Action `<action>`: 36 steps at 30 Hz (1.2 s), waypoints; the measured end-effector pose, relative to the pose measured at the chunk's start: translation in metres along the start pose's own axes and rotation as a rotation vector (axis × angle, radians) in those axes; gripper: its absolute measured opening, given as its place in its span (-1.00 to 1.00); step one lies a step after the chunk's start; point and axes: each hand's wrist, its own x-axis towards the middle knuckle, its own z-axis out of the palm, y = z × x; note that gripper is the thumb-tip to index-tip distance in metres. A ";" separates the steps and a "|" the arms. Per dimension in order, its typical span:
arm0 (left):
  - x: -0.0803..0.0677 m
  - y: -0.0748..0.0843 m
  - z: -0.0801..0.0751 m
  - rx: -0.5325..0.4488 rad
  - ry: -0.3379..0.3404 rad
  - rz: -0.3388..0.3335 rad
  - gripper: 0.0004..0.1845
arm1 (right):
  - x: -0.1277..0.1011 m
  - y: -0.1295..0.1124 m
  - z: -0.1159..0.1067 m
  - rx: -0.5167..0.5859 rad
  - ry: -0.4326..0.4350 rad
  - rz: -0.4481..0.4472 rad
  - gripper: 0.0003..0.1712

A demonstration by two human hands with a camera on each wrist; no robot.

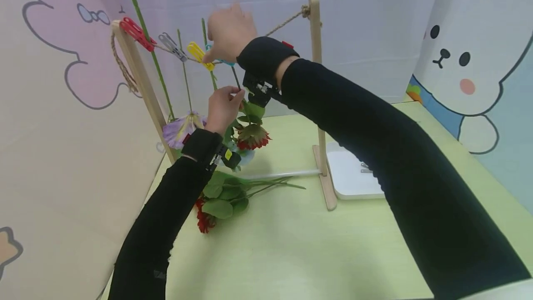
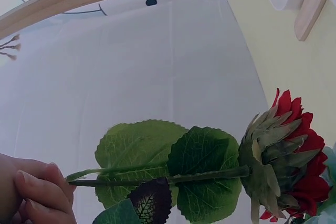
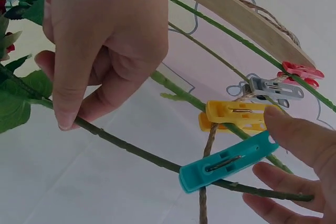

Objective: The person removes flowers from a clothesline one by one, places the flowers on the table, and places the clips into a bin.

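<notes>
A wooden rack (image 1: 319, 105) carries a twine line (image 1: 287, 21) with several clips. In the right wrist view a teal clip (image 3: 226, 162) sits on the twine (image 3: 206, 192) and grips a green stem (image 3: 131, 148). My right hand (image 3: 265, 145) holds the clip's tail between thumb and forefinger; from the head camera this hand (image 1: 226, 31) is up at the line. My left hand (image 1: 239, 94) pinches the same stem lower down, as the left hand (image 3: 68, 119) shows in the right wrist view. The red flower (image 1: 252, 137) hangs head down below it, and the red flower (image 2: 283, 166) fills the left wrist view beside my left hand (image 2: 31, 192).
A red clip (image 1: 135, 31), a grey clip (image 1: 171, 46) and a yellow clip (image 1: 200, 55) hold other stems further left. A purple flower (image 1: 183, 128) hangs by the left post. Loose flowers (image 1: 225, 196) lie on the green table (image 1: 291, 244), and a white tray (image 1: 354, 175) sits behind the right post.
</notes>
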 end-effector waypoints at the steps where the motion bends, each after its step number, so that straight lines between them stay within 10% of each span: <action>1: 0.000 -0.002 0.002 0.020 0.011 0.010 -0.58 | 0.000 0.000 0.001 0.018 -0.010 0.003 -0.55; 11: -0.006 -0.006 0.001 0.023 0.063 0.125 -0.61 | -0.005 0.003 0.008 0.111 0.028 -0.040 -0.67; 18: -0.042 0.045 -0.029 -0.046 -0.003 0.108 -0.70 | -0.007 0.006 0.017 0.166 0.148 -0.051 -0.71; 25: -0.035 0.023 -0.010 -0.017 -0.012 0.175 -0.66 | -0.004 0.010 0.021 0.339 0.241 -0.008 -0.67; 36: -0.063 0.063 -0.023 0.127 -0.102 0.198 -0.72 | 0.002 0.026 -0.001 0.510 0.456 0.007 -0.64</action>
